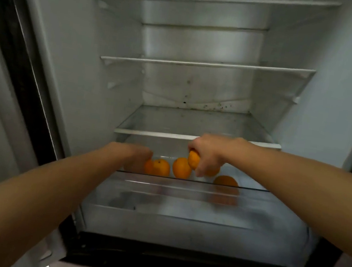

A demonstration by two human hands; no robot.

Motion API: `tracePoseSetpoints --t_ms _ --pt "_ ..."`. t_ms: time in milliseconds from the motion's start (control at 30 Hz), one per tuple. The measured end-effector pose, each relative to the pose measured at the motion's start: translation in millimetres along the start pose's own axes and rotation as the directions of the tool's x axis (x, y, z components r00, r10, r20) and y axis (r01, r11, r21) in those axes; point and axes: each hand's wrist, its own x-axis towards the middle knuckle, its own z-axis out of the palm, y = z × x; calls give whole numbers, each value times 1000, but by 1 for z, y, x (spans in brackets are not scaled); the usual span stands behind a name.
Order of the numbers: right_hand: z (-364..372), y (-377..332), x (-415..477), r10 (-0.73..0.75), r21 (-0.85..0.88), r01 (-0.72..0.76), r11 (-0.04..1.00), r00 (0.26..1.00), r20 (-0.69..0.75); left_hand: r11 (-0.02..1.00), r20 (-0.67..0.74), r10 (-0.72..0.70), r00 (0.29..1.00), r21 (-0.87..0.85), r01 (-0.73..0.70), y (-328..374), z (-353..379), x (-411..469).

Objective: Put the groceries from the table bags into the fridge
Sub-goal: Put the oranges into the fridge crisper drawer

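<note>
The fridge stands open in front of me, and both arms reach into its lowest compartment. My right hand is closed around an orange, which pokes out between thumb and fingers; a second orange shows just under that palm. Three more oranges lie on the glass plate below: one at the left, one in the middle, one at the right. My left hand is blurred and bent down over another orange at the far left; its fingers are hidden.
A clear crisper drawer sits under the glass plate. Above the oranges are a glass shelf and two higher shelves, all bare. The fridge walls close in at left and right.
</note>
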Motion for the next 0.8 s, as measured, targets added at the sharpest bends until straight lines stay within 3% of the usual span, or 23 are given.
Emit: tracePoseSetpoints --t_ms 133,267,500,667,733,800 --pt "23 3 40 70 14 -74 997 975 209 995 153 -67 986 79 55 -10 5 26" --pt "41 12 59 152 2 -165 986 913 379 991 214 -86 973 118 61 -12 4 45" --pt "66 13 75 146 5 -163 987 892 428 998 415 -65 908 39 53 2 17 62" --pt "53 13 61 132 66 -169 984 916 379 998 350 -59 935 -3 64 8 8 47" --pt "39 14 50 118 118 -158 980 948 295 997 216 -57 975 -43 68 9 -1 33" --pt "21 12 31 109 172 -140 975 978 180 992 -19 -40 999 -121 38 6 -9 21"
